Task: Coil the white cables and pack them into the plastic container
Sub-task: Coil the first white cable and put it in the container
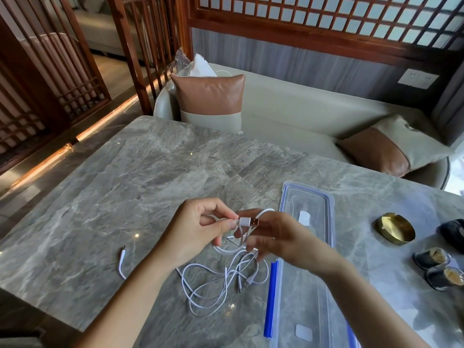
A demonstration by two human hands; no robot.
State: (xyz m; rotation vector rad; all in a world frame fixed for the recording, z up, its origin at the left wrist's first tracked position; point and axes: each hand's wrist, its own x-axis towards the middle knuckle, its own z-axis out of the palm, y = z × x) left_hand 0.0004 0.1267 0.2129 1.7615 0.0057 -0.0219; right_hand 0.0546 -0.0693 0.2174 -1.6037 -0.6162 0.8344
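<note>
My left hand (198, 227) pinches a white cable just behind its USB plug (247, 221), above the grey marble table (125, 187). My right hand (273, 234) holds loops of the same white cable (261, 212) wound around its fingers. Below both hands a loose tangle of white cables (221, 282) lies on the table, with one plug end (122, 257) stretching out to the left. The clear plastic container (308, 310) with blue clips stands at the bottom right, partly hidden by my right forearm. Its lid (306, 212) lies flat just beyond it.
A brass dish (395, 228) sits to the right of the lid. Two small dark jars (437, 267) and a dark object (454, 232) stand near the right edge. A beige sofa with brown cushions (211, 101) runs behind the table.
</note>
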